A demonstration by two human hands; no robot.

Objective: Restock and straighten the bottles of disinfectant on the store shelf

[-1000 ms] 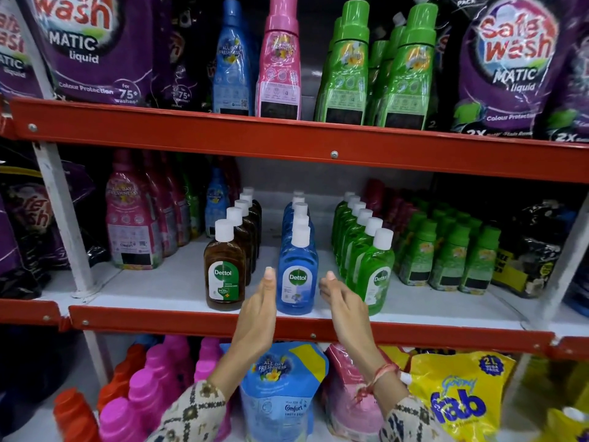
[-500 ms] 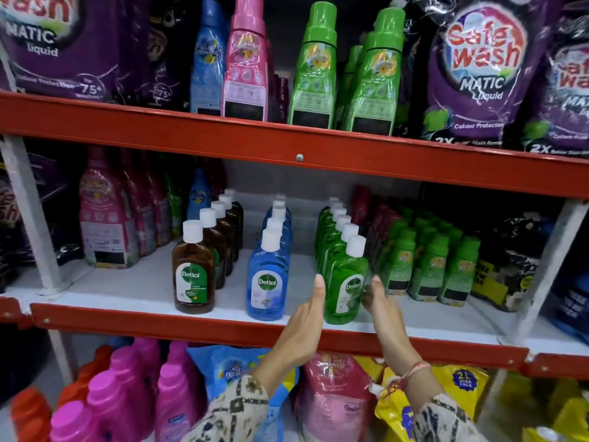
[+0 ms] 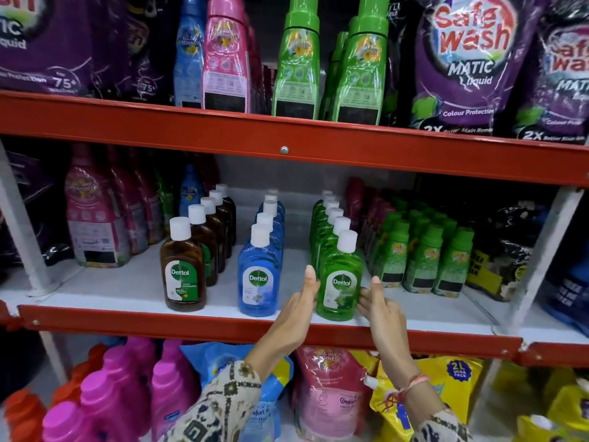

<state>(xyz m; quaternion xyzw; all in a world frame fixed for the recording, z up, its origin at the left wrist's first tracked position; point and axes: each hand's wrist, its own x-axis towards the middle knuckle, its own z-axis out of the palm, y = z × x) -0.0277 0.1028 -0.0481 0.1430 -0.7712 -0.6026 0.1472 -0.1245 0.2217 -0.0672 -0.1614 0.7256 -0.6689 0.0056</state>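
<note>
The white shelf (image 3: 134, 282) with its red front edge carries three front-to-back rows — brown bottles (image 3: 183, 272), blue bottles (image 3: 258, 275), green bottles (image 3: 339, 279) — beside what look like dim refill pouches (image 3: 506, 253).

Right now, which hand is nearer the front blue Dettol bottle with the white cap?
Left. The left hand sits between the blue Dettol bottle and the front green Dettol bottle; the right hand is beyond the green one.

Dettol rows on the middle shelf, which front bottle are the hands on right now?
The green front bottle, rightmost of the three rows. The left hand and right hand flank it; the brown and blue front bottles stand untouched.
</note>
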